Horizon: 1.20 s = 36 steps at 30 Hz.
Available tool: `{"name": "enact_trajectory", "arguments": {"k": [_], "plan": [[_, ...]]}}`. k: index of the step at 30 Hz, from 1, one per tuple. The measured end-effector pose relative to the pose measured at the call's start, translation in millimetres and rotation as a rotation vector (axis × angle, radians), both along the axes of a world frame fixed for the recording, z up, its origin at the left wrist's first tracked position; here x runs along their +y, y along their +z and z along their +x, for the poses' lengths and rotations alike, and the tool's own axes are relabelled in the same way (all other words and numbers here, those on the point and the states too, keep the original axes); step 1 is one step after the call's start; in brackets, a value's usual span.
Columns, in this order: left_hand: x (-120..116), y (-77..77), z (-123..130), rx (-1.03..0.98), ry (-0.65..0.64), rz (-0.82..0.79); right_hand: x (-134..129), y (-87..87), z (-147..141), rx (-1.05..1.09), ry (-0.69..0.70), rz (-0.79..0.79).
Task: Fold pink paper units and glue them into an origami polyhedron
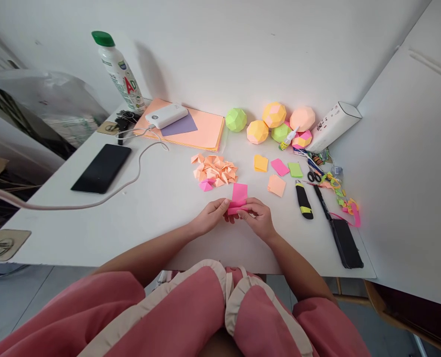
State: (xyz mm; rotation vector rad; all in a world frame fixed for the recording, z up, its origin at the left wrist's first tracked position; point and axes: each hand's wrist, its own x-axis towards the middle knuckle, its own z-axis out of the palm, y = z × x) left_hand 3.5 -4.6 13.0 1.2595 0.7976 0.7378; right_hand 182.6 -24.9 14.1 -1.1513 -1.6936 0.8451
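Your left grip is closed on the left side of a pink paper slip, thumb lying on top. Your right grip is closed on the same slip from the right, fingers at its near end. The slip shows a folded band along its near edge; the far part is flat. It is located on the near side of the heap of folded peach pieces, slightly right of it, above the tabletop.

Taking that heap as reference, you have a magenta folded piece at its near left edge. To its right are four paper stacks: yellow-orange, pink, green and, nearest you, peach. Farther right of the heap lie a black-and-yellow cutter and scissors. Behind the heap, toward the right, stand faceted paper balls. Behind it to the left, a white power bank rests on peach sheets; well left lies a dark phone.
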Motion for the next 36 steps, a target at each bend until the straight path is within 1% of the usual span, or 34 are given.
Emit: {"name": "enact_trajectory", "arguments": {"k": [3, 7, 10, 12, 15, 18, 23, 30, 36], "plan": [[-1, -4.2, 0, -0.038, -0.061, 0.019, -1, 0.1, -1, 0.106, -0.036, -0.131], [-2, -12.0, 2, -0.014, -0.088, 0.045, -2, -4.7, -1, 0.202, -0.040, -0.285], [-2, -14.1, 3, -0.020, -0.090, 0.046, -2, -7.1, -1, 0.266, 0.010, -0.414], [-1, -14.4, 3, -0.038, -0.071, 0.036, -2, -6.6, 1, 0.260, 0.063, -0.465], [-1, -15.1, 4, -0.063, -0.037, 0.021, -2, -4.7, 1, 0.236, 0.092, -0.468], [0, -16.7, 4, -0.068, -0.025, 0.003, -3, -4.2, 1, 0.252, 0.064, -0.437], [1, -16.1, 4, -0.038, -0.006, -0.025, -4, -6.0, -1, 0.231, 0.058, -0.401], [0, -14.1, 3, -0.032, -0.021, -0.025, -5, -6.5, -1, 0.211, 0.030, -0.403], [-2, -14.3, 2, -0.042, -0.028, -0.002, -5, -4.6, -2, 0.232, 0.034, -0.410]]}}
